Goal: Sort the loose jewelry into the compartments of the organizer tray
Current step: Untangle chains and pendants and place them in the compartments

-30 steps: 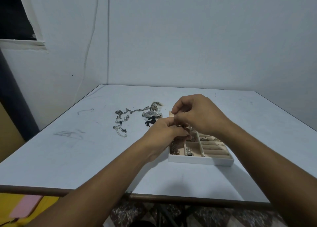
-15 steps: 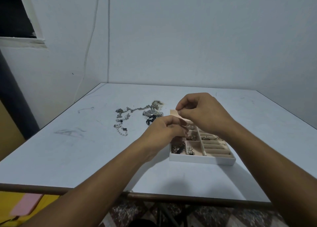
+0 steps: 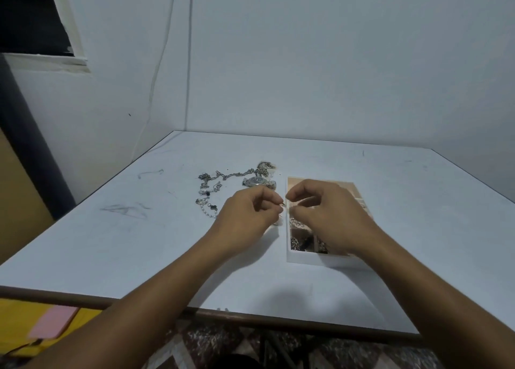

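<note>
The white organizer tray (image 3: 312,258) with beige compartments lies right of the table's middle, several compartments holding small pieces. My right hand (image 3: 328,215) hovers over the tray's left half, thumb and forefinger pinched. My left hand (image 3: 248,215) sits just left of the tray, fingers curled and pinching. Between the two hands a small thin piece of jewelry (image 3: 284,205) is held, too small to identify. Loose silver chains (image 3: 207,190) and a silver watch (image 3: 257,181) lie on the table beyond my left hand.
The white table (image 3: 139,243) stands in a wall corner; its brown front edge runs near me. A window frame (image 3: 69,34) and a hanging cable (image 3: 156,76) are on the left wall. Yellow and pink material (image 3: 41,324) lies below the table's left side.
Both hands have dropped lower and shifted left, now meeting over the tray's left edge. The tray's far compartments, covered before, show behind my right hand.
</note>
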{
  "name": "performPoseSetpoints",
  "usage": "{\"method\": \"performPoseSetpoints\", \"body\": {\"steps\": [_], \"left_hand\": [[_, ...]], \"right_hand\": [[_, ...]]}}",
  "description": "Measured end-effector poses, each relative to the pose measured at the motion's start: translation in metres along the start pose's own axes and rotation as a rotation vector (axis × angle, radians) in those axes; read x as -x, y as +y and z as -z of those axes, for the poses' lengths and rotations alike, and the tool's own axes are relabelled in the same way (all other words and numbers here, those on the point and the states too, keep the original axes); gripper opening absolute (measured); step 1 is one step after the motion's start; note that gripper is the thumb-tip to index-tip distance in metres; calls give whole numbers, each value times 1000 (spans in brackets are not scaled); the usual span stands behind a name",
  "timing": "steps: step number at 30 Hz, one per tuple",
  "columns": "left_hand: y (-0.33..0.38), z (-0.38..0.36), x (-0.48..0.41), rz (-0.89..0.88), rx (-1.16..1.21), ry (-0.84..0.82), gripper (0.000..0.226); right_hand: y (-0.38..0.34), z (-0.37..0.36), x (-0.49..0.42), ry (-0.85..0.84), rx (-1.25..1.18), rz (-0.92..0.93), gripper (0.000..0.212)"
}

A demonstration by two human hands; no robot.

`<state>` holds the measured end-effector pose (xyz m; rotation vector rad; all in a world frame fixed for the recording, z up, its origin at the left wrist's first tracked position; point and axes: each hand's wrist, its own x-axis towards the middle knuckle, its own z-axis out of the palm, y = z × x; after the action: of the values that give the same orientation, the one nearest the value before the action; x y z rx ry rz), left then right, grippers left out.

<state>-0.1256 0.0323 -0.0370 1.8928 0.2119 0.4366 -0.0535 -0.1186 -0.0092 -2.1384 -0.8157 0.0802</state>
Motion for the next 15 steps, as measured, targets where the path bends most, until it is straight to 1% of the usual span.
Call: {"method": "performPoseSetpoints", "body": {"steps": [3,8,12,15], "left_hand": [[-9,14,3,-36,-167,51,20],[-20,47,5,-67,-315,146,22],[-28,78,0,-56,-356,262,24],[-33,95,-4,-41,-414,301,23]], "right_hand": [[-7,-13,-1,-39,74,29,26],[-25,-33,-17,-113,227,84,32],[-38,-59,-43,-199,309,117,33],[-48,-83,-61,-260,379,118,37]]}}
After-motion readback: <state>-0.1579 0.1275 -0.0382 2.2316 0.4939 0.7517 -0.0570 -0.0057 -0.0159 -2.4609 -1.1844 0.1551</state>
